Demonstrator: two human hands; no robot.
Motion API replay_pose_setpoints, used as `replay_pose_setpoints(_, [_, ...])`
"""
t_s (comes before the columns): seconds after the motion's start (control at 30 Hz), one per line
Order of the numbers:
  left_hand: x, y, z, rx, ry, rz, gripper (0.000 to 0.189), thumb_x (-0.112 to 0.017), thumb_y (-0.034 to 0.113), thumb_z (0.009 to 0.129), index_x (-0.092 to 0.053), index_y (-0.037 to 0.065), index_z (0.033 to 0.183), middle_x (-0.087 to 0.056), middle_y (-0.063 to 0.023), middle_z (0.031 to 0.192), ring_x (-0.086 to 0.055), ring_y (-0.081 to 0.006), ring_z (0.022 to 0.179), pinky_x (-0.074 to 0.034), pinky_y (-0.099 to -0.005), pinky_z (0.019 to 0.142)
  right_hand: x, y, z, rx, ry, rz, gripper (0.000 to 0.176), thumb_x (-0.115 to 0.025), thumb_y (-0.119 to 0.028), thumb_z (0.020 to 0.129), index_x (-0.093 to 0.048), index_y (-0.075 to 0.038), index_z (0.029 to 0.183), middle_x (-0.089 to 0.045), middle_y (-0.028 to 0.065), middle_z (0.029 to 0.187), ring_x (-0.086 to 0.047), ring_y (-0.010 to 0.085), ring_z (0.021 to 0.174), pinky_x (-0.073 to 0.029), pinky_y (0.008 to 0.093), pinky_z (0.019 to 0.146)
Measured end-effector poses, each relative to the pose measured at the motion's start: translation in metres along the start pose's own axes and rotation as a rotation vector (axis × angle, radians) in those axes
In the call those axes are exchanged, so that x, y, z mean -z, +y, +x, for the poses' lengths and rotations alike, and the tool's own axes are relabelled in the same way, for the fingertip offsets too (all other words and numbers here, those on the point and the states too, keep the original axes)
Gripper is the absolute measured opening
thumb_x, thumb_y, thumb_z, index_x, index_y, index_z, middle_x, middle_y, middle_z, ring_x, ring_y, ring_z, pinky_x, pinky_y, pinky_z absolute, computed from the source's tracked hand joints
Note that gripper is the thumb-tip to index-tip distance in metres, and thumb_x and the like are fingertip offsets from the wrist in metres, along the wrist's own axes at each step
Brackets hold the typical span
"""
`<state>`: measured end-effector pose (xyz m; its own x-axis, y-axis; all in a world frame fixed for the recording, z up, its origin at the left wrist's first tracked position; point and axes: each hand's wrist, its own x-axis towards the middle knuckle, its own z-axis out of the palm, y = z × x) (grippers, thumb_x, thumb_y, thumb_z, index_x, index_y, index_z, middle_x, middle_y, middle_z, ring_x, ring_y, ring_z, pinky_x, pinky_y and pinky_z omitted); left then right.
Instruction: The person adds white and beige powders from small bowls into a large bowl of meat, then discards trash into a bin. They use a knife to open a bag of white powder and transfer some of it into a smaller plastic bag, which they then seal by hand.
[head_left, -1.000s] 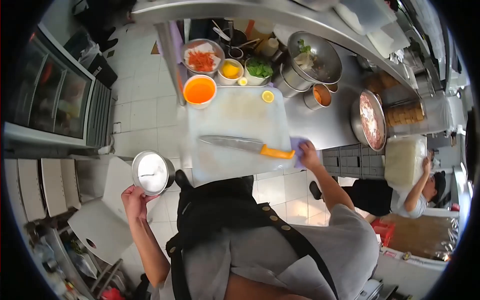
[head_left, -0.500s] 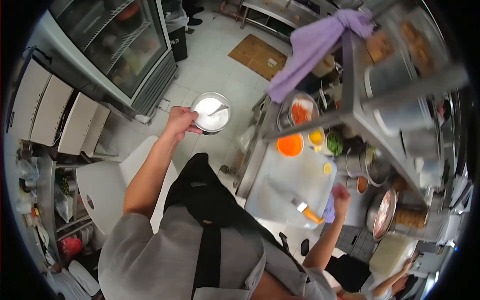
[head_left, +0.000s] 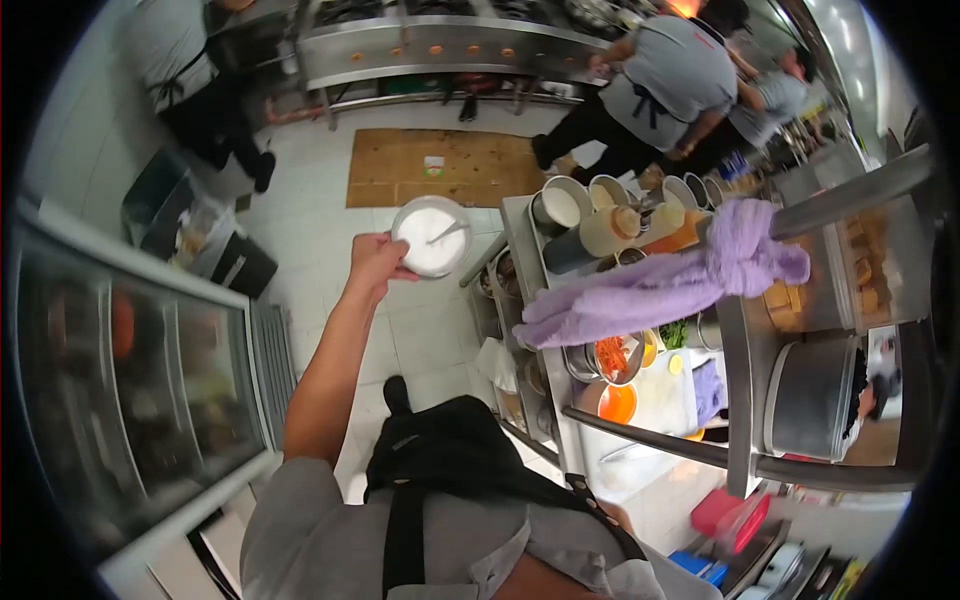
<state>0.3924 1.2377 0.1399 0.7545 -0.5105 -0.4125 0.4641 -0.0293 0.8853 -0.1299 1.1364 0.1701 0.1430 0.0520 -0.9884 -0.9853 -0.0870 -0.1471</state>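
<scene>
My left hand [head_left: 376, 262] is closed on the near-left rim of a small round bowl [head_left: 436, 270], held out in front of me above the floor. White contents [head_left: 422, 228], whose kind I cannot make out, fill much of the bowl. A spoon [head_left: 446, 233] rests in them. My right hand is out of sight. To the right, under a metal shelf frame, stand a bowl of shredded orange food [head_left: 612, 355], an orange container [head_left: 618, 403] and a white cutting board [head_left: 655, 400]. A purple towel [head_left: 640, 290] is knotted round the frame.
A glass-door fridge [head_left: 150, 380] stands at left, with a dark bin [head_left: 235, 262] beyond it. Cardboard [head_left: 440, 165] lies on the floor before the stove [head_left: 430, 50]. One person [head_left: 185, 90] is at far left; two others, one in a grey shirt [head_left: 680, 70], are at upper right.
My view has swung round towards the stove and co-workers, and the fridge now sits nearer on my left. The bowl stays in my left hand. My right hand has left the view.
</scene>
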Motion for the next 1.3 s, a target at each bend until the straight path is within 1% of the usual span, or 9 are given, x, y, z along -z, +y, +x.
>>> replay_pose_setpoints(0.1, [-0.044,0.045,0.080,-0.065,-0.175,0.029,0.014,-0.054,0.000,0.071,-0.057,-0.012,0.078,-0.060,-0.0173,0.075,-0.063,-0.0264,0.057,-0.057,-0.0367,0.047,-0.029,-0.011,0.028,0.070,0.039,0.192,0.032,-0.055,-0.012,0.081,-0.059,0.000,0.110,-0.065,0.0122,0.092,-0.064,0.0199,0.076,-0.055,0.0338,0.061])
replay_pose_setpoints(0.3, [-0.212,0.114,0.214,-0.053,-0.463,0.137,0.016,-0.057,0.002,0.069,-0.057,-0.010,0.079,-0.055,-0.0113,0.067,-0.059,-0.0248,0.053,-0.058,-0.0397,0.049,-0.055,-0.024,0.113,0.145,0.166,0.653,0.031,-0.055,-0.011,0.081,-0.059,0.001,0.109,-0.065,0.0117,0.092,-0.063,0.0185,0.075,-0.054,0.0332,0.061])
replay_pose_setpoints(0.43, [-0.322,0.107,0.275,0.080,-0.609,0.228,0.016,-0.059,-0.001,0.065,-0.057,-0.010,0.078,-0.052,-0.0108,0.066,-0.057,-0.0252,0.054,-0.056,-0.0501,0.047,-0.071,-0.038,0.176,0.185,0.266,1.018,0.030,-0.054,-0.010,0.081,-0.060,0.001,0.109,-0.065,0.0113,0.092,-0.063,0.0176,0.075,-0.053,0.0329,0.061])
replay_pose_setpoints(0.6, [-0.435,0.043,0.323,0.156,-0.822,0.408,0.013,-0.060,-0.002,0.065,-0.056,-0.009,0.075,-0.052,-0.0118,0.067,-0.057,-0.0267,0.054,-0.056,-0.0492,0.046,-0.111,-0.067,0.264,0.392,0.290,1.794,0.030,-0.054,-0.009,0.081,-0.060,0.002,0.108,-0.065,0.0109,0.092,-0.062,0.0165,0.074,-0.052,0.0324,0.061])
replay_pose_setpoints(0.67, [-0.469,0.032,0.328,0.199,-0.939,0.457,0.011,-0.060,-0.003,0.065,-0.056,-0.009,0.074,-0.052,-0.0117,0.067,-0.057,-0.0268,0.052,-0.056,-0.0486,0.046,-0.121,-0.113,0.270,0.509,0.325,2.016,0.030,-0.054,-0.008,0.081,-0.060,0.003,0.107,-0.065,0.0107,0.092,-0.061,0.0160,0.073,-0.052,0.0323,0.061])
replay_pose_setpoints(0.7, [-0.480,0.030,0.328,0.205,-1.007,0.444,0.010,-0.059,-0.003,0.066,-0.056,-0.008,0.073,-0.052,-0.0116,0.066,-0.057,-0.0266,0.051,-0.056,-0.0482,0.046,-0.133,-0.144,0.263,0.271,0.697,1.576,0.033,-0.056,-0.008,0.080,-0.058,0.004,0.111,-0.065,0.0111,0.095,-0.061,0.0154,0.076,-0.050,0.0305,0.064])
replay_pose_setpoints(0.83, [-0.516,0.015,0.338,0.265,-1.285,0.505,0.007,-0.059,-0.003,0.067,-0.054,-0.006,0.067,-0.052,-0.0128,0.064,-0.057,-0.0276,0.050,-0.056,-0.0500,0.045,-0.165,-0.260,0.256,-0.061,0.555,1.829,0.039,-0.059,-0.008,0.079,-0.055,0.002,0.117,-0.064,0.0104,0.096,-0.059,0.0144,0.078,-0.049,0.0292,0.067])
replay_pose_setpoints(1.07, [-0.561,-0.033,0.356,0.334,-1.579,0.756,0.009,-0.061,-0.002,0.067,-0.053,-0.006,0.065,-0.051,-0.0130,0.064,-0.059,-0.0301,0.053,-0.056,-0.0502,0.045,-0.170,-0.439,0.257,-0.157,0.622,2.075,0.043,-0.060,-0.006,0.078,-0.052,0.001,0.120,-0.064,0.0097,0.098,-0.058,0.0134,0.080,-0.049,0.0284,0.068])
replay_pose_setpoints(1.3, [-0.592,-0.049,0.350,0.300,-1.755,1.042,0.014,-0.061,-0.001,0.066,-0.053,-0.011,0.073,-0.052,-0.0165,0.072,-0.062,-0.0371,0.057,-0.057,-0.0497,0.048,-0.162,-0.531,0.257,-0.169,0.709,2.216,0.047,-0.062,-0.005,0.077,-0.050,0.000,0.123,-0.063,0.0090,0.099,-0.057,0.0124,0.082,-0.049,0.0276,0.069])
